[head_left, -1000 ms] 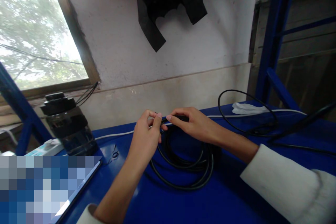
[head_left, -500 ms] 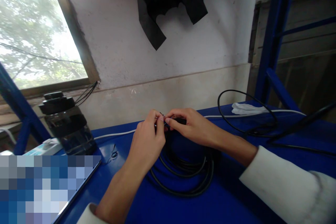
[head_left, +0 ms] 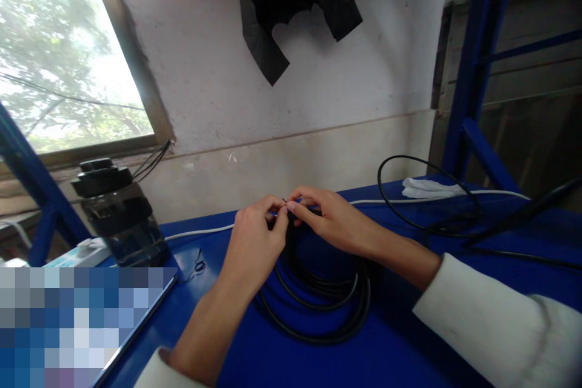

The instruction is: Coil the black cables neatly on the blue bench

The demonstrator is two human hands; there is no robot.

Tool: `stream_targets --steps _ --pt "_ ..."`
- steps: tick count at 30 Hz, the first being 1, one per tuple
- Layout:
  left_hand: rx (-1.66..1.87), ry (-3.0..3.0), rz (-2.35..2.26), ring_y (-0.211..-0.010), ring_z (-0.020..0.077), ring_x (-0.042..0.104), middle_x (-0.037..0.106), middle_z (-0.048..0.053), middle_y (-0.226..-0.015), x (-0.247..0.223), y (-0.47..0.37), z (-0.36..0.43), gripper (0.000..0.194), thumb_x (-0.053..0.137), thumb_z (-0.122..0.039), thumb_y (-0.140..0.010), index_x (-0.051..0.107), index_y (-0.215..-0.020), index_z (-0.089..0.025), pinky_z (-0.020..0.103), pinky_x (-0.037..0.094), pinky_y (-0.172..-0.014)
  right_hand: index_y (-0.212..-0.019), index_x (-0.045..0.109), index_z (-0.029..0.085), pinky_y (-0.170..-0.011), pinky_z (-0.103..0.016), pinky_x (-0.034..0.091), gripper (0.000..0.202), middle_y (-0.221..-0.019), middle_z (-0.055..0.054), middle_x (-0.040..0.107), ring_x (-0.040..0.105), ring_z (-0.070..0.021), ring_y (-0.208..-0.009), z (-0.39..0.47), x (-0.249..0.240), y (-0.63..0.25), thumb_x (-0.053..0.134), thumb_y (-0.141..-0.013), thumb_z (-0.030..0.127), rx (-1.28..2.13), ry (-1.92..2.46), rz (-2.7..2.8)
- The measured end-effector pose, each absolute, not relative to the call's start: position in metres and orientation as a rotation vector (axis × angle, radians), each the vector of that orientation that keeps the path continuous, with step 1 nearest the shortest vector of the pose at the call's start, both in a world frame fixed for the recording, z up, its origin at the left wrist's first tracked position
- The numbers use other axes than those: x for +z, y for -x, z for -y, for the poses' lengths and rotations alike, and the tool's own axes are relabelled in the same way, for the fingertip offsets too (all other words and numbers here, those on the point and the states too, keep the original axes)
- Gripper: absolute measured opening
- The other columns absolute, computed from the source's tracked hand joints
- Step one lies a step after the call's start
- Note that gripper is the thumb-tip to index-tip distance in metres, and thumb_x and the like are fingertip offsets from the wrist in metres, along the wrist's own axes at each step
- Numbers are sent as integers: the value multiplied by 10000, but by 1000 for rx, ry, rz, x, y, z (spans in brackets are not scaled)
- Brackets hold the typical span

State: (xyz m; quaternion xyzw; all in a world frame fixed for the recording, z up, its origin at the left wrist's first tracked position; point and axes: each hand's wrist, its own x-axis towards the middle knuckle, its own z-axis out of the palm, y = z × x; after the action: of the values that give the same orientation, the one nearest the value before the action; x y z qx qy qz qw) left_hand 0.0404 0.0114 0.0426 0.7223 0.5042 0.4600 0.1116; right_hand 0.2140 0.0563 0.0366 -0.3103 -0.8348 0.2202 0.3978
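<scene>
My left hand (head_left: 257, 239) and my right hand (head_left: 334, 218) meet above the back part of a coiled black cable (head_left: 318, 336) on the blue table. The fingertips of both hands are pinched together around a small, thin dark piece, too small to make out clearly. A black part of the cable passes under the fingers of my right hand. The coil hangs down toward me from between the hands and lies on the table top.
A dark bottle (head_left: 120, 218) and a white power strip (head_left: 84, 251) stand at the left, behind a blurred flat object (head_left: 82, 327). Small black ties (head_left: 199, 267) lie beside it. At the right are a loop of black cable (head_left: 379, 179), white crumpled material (head_left: 430, 188) and a blue frame post (head_left: 477, 66).
The fingertips of my left hand have closed in nearer to my right thumb and dipped slightly. My right fingers have shifted a little. The coil stays in place.
</scene>
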Motion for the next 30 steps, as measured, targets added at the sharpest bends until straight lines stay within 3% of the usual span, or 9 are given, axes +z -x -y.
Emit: stream_targets --steps 5,9,24,30 --pt "1382 -2116 -1452 -751 206 754 802 24 -837 42 -40 -11 159 633 -220 -943 791 -937 -234 279 526 -721 -1100 631 226 -587 -228 417 188 -911 2 725 569 -98 -549 -56 37 -215 519 -1082 376 604 776 2111" --pt "1383 -2111 -1471 -757 208 750 796 26 -835 41 -40 -11 159 627 -225 -946 786 -942 -233 291 527 -729 -1119 621 239 -554 -220 423 188 -860 23 706 538 -86 -484 -57 35 -216 503 -1082 380 631 765 2122" --pt "1365 -2119 -1540 -841 252 748 796 60 -907 37 -40 -13 173 591 -321 -990 742 -965 -240 325 523 -766 -1059 558 234 -580 -225 363 73 -836 32 648 516 -104 -572 -54 38 -214 504 -1056 283 604 766 2123" --pt "1405 -2088 -1530 -855 247 743 786 58 -902 36 -41 -14 161 586 -329 -994 708 -950 -234 328 529 -777 -950 533 214 -656 -263 387 125 -824 11 630 555 -146 -688 -56 34 -213 491 -1047 281 516 806 2096"
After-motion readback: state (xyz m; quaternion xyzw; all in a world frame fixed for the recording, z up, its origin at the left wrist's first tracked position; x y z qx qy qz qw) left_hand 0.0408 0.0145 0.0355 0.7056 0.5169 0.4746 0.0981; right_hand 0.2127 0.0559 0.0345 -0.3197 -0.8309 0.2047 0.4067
